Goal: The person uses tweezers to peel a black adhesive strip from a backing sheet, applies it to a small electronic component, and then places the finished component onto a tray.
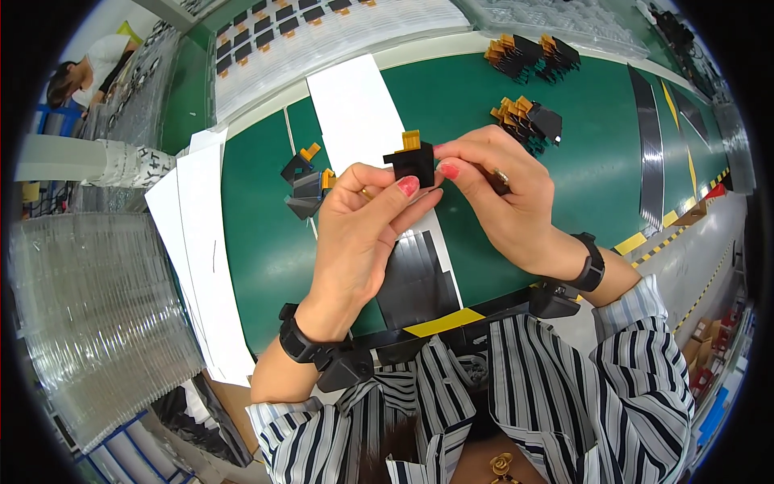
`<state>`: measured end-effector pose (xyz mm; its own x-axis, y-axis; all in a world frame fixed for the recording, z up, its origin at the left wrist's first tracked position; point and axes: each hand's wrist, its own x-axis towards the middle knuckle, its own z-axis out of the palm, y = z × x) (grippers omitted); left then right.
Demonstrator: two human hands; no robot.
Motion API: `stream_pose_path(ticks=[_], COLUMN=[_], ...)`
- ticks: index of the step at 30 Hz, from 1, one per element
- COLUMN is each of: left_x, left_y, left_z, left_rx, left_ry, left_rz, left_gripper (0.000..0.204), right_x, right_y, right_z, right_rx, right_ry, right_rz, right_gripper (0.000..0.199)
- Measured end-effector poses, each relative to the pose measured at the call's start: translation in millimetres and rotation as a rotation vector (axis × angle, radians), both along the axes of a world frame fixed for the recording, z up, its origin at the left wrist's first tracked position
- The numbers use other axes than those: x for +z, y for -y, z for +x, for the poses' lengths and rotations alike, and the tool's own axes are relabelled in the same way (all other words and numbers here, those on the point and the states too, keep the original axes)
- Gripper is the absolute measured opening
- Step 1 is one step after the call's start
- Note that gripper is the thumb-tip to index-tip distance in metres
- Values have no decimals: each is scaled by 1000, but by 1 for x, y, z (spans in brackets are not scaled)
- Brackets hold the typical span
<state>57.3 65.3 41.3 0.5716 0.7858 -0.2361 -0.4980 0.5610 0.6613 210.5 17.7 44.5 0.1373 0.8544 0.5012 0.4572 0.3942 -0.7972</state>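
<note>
Over the green bench, my left hand [363, 218] pinches a small black display panel [414, 168] between thumb and fingers. An orange flex cable [412, 140] sticks up from the panel's top edge. My right hand [508, 189] has its thumb and index finger closed at the panel's right edge; exactly what the tips grip is partly hidden. A small brownish object [501, 176] shows among its curled fingers, too little of it to name. Left of my left hand lie loose panels [306, 194] with orange cables.
Stacked black panels with orange cables [516, 56] sit at the back right, and another stack [528, 123] nearer. White sheets [355, 97] and a dark mat [415, 282] lie mid-bench. Behind is a tray of panels [266, 36]; clear trays [105, 306] stand left. A person [89, 73] is far left.
</note>
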Motion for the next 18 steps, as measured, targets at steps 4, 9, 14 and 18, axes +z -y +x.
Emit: stream_pose_path(ticks=[4,9,14,18], left_x=[1,5,6,6], left_y=[2,8,4,5], left_z=[1,4,-6,-2], left_rx=[-36,83,375,334], left_ry=[-29,-326,-744,-807], left_rz=[12,241,1047,1053], left_gripper=[8,11,13,12], right_x=[-2,-1,-1,-1], right_y=[2,3,4,4], right_z=[-1,-2,1,-1], right_rx=[14,1,-2,48], right_ry=[-50,-182,-116,-62], right_rz=[-29,-112,-87,-6], right_gripper=[12,7,4,5])
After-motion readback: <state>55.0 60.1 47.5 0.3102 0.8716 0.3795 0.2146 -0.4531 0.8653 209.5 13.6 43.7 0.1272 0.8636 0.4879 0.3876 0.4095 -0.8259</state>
